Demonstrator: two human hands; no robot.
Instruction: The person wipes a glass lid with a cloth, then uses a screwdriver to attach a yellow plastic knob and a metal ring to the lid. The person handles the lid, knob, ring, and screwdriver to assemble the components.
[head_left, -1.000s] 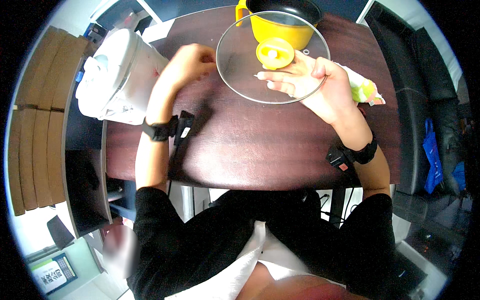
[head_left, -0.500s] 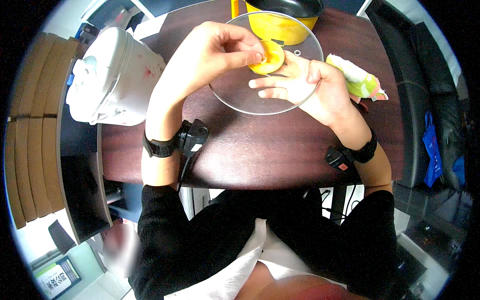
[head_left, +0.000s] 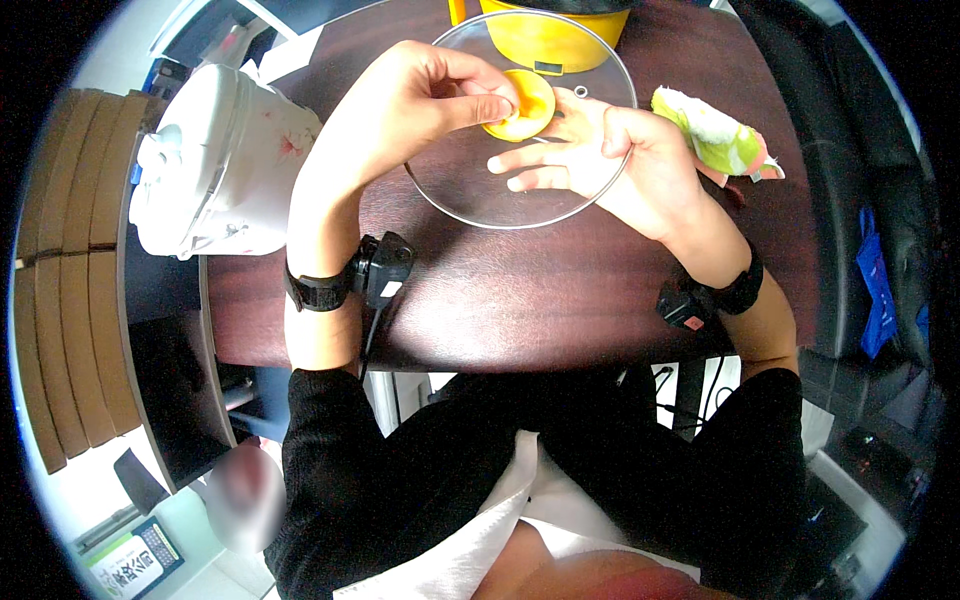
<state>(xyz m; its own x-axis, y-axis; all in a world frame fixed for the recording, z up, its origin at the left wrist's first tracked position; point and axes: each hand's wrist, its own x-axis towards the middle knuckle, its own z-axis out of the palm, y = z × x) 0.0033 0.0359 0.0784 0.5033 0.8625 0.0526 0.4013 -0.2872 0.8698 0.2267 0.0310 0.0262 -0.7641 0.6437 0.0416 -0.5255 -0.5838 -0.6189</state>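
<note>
A round glass pot lid with a thin metal rim is held up over the table, tilted toward me. At its middle sits a yellow round knob. My left hand is closed in a pinch on the left part of the knob; its fingertips hide whatever small part may be there. My right hand holds the lid at its right side, thumb near the rim. The right fingers are spread and show through the glass. A small vent hole shows right of the knob.
A yellow pot with a dark inside stands behind the lid. To the right lies a green and white cloth. A white lidded bucket stands at the table's left. The brown table ends just before my lap.
The lid and knob sit slightly further left in the picture, with both hands still on them. My left fingertips have shifted a little on the knob.
</note>
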